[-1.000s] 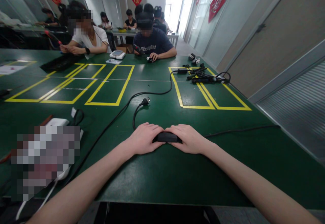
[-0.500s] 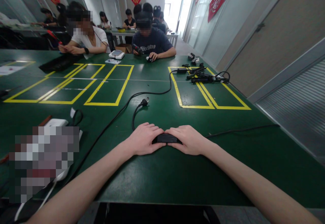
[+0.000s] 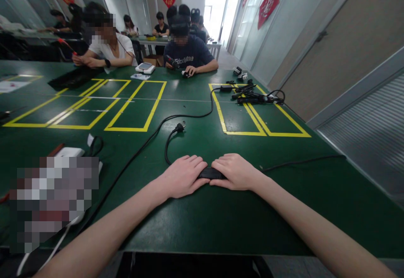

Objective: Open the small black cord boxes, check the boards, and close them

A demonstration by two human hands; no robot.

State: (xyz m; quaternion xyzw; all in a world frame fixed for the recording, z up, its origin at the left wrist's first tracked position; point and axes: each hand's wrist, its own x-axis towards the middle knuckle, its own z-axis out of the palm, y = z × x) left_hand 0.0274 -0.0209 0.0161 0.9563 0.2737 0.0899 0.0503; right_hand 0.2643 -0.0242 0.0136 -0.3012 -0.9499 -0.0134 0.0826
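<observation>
Both of my hands rest near the table's front, holding a black power adapter point(image 3: 211, 173) between them. My left hand point(image 3: 187, 175) is closed round its left end, the thumb along the near side. The other end sits in the grip of my right hand point(image 3: 234, 172), fingers over the top. Only the adapter's middle shows. A short black cord leads from beside my left hand up to a power plug point(image 3: 179, 128) lying on the green table point(image 3: 195, 223). Past my right hand, another black cord point(image 3: 303, 160) runs off to the right.
A long black cable point(image 3: 145, 145) curves across the table to a small black brick point(image 3: 226, 88) and a heap of black cords point(image 3: 257, 97). Yellow tape rectangles point(image 3: 126, 129) mark the surface. A blurred-out item point(image 3: 57, 202) lies at the left. Two people sit opposite.
My left hand has shifted slightly right and nearer. The fingertips of both hands are a little further apart, and the adapter's visible face has turned slightly.
</observation>
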